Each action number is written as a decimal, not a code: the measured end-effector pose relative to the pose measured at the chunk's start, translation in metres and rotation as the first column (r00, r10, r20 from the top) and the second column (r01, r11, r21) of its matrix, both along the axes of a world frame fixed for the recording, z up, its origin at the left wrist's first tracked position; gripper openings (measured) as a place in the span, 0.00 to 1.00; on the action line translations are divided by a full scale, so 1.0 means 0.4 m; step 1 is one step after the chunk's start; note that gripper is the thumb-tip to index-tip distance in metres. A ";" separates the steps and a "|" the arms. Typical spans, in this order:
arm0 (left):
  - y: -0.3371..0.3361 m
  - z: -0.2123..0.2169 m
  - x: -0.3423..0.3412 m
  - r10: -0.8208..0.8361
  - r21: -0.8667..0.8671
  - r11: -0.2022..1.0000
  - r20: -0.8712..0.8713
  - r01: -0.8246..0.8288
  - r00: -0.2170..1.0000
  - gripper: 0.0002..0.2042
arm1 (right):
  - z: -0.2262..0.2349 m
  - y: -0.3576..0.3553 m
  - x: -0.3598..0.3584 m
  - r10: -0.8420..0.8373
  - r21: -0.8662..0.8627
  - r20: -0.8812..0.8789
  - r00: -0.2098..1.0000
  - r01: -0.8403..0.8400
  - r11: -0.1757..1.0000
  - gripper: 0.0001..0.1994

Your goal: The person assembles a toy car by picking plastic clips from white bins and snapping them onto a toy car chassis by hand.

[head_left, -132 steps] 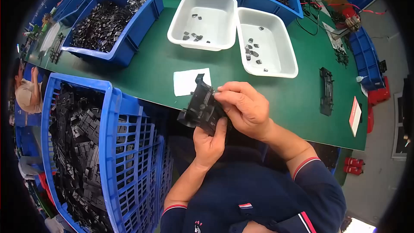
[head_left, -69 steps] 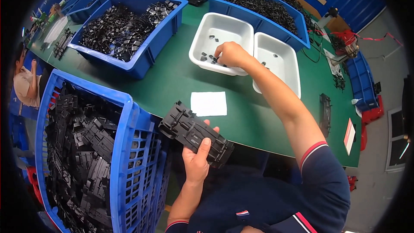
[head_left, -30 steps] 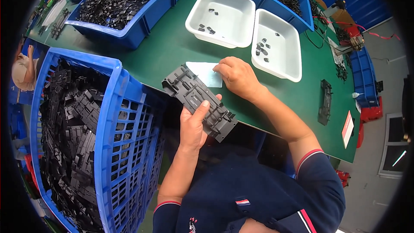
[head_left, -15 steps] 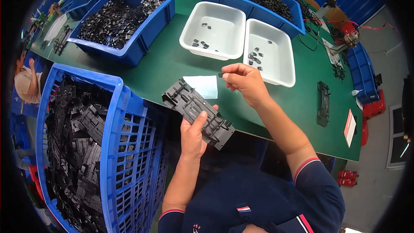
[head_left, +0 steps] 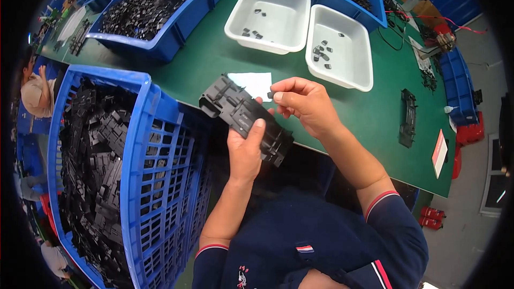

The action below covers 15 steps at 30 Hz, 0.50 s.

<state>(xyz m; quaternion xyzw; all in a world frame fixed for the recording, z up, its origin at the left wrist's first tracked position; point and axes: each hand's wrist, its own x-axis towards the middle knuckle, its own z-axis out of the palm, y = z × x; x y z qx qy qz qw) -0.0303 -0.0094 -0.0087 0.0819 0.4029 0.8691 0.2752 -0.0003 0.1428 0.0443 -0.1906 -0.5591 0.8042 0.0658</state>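
Head view: my left hand (head_left: 243, 152) clamps the black plastic bracket (head_left: 245, 119); my right hand (head_left: 305, 104) pinches a tiny black clip (head_left: 270, 95) — a loose pinch could drop it.

black plastic part (head_left: 243, 118) in left hand (head_left: 246, 152)

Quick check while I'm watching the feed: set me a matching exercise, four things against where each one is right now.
Things:
1. long black moulded plastic part
2. tiny black plastic piece
3. white sheet of paper
4. tall blue slatted plastic crate

Places:
A. lying flat on the green table
B. pinched at the right hand fingertips
C. held in the left hand
D. beside the table at the person's left, full of black parts

Pairs: 1-C, 2-B, 3-A, 4-D
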 end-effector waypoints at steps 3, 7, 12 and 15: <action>0.008 0.024 0.021 0.032 -0.064 0.997 -0.261 -0.050 0.965 0.13 | 0.024 -0.047 0.016 0.079 -0.073 -0.057 0.995 -0.083 0.994 0.08; -0.027 0.012 0.050 0.004 -0.227 0.970 -0.342 -0.087 0.940 0.20 | 0.061 -0.103 0.027 0.156 -0.075 -0.025 0.987 -0.158 0.985 0.06; -0.065 0.017 0.060 0.022 -0.303 0.926 -0.552 -0.225 0.834 0.18 | 0.067 -0.165 0.012 0.186 -0.094 -0.059 0.981 -0.191 0.977 0.05; -0.078 0.019 0.059 0.025 -0.334 0.907 -0.566 -0.257 0.824 0.17 | 0.060 -0.186 0.005 0.205 -0.135 -0.075 0.976 -0.213 0.968 0.04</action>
